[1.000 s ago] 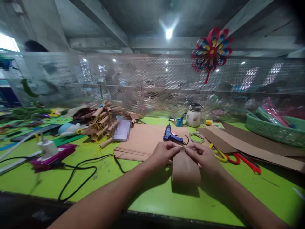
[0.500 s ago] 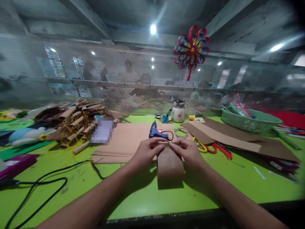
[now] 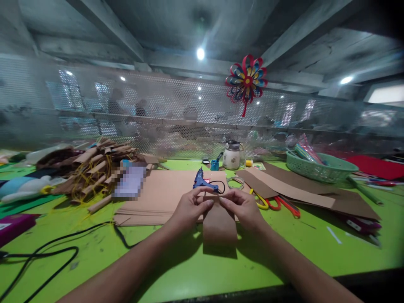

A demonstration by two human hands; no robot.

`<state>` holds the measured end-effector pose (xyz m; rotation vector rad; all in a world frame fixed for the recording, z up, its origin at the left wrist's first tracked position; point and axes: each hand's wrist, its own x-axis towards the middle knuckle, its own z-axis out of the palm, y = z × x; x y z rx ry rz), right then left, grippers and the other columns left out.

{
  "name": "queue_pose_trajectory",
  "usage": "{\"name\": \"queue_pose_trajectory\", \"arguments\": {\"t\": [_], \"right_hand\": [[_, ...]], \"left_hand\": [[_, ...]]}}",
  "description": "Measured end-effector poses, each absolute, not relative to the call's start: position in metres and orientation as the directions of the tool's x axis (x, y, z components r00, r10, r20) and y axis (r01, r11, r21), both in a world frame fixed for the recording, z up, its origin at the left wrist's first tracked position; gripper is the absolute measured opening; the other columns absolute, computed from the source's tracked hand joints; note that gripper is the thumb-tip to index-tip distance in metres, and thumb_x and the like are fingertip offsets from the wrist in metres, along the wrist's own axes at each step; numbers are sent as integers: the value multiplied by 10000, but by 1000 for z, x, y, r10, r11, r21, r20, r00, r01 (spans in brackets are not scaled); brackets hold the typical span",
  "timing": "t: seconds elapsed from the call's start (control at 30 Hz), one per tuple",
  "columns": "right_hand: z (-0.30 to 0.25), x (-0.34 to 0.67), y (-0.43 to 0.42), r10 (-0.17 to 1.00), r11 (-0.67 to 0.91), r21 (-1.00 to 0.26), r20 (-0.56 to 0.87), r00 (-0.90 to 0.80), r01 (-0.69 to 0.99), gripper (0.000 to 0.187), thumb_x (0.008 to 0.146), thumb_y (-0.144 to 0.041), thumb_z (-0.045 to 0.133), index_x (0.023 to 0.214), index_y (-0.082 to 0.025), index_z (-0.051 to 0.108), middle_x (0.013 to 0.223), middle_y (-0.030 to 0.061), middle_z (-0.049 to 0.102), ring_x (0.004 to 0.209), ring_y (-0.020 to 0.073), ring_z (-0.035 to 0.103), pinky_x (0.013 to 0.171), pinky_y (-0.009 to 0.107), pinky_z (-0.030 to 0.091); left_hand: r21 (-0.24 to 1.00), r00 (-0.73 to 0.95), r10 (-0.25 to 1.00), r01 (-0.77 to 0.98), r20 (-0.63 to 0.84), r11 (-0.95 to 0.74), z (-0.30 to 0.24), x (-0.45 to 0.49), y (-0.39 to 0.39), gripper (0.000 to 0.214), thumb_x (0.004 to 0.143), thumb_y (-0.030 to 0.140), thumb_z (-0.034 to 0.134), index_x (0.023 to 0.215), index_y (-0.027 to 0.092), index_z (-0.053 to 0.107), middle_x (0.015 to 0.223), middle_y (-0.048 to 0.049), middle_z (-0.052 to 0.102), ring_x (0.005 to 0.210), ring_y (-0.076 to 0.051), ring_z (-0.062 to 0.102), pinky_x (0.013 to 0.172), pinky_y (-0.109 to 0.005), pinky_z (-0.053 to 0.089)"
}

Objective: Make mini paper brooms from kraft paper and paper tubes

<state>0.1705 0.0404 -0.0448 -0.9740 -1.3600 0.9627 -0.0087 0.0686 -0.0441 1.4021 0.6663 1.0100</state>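
Observation:
My left hand (image 3: 188, 209) and my right hand (image 3: 241, 207) both pinch the top edge of a brown paper strip (image 3: 219, 225) that hangs curved over the green table (image 3: 189, 269). The fingertips of the two hands nearly meet at the strip's far end. Just behind them a blue glue gun (image 3: 203, 182) lies on a stack of brown paper sheets (image 3: 158, 195).
A pile of rolled brown paper pieces (image 3: 97, 166) lies at the left, with black cables (image 3: 63, 248) in front. Yellow and red scissors (image 3: 274, 203), long brown strips (image 3: 299, 189), a green basket (image 3: 318, 168) and a white pot (image 3: 232, 156) are at the right. A perforated screen with a paper pinwheel (image 3: 246, 82) backs the table.
The view has swung to the right and a little up. Both hands stay pinched on the brown strip, with only small finger shifts.

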Motion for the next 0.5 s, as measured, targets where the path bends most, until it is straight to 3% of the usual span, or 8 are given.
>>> {"name": "queue_pose_trajectory", "arguments": {"t": [0.2,0.5], "right_hand": [[-48,172,44,931,365,-930,364,-28,47,364,706,-490,734,763,-139,656,591,-6,559,505,97,441,480,235,328],[-47,171,44,937,347,-937,348,16,49,398,661,-532,745,716,-154,632,530,-29,512,468,92,400,462,230,283]], "left_hand": [[976,409,892,-180,191,-126,-44,-8,68,408,664,401,787,921,132,616,769,-51,670,644,-132,585,612,-255,425],[977,407,898,-191,167,-95,-41,-7,66,352,644,388,794,854,139,660,697,-31,635,607,-126,560,580,-248,425]]}}
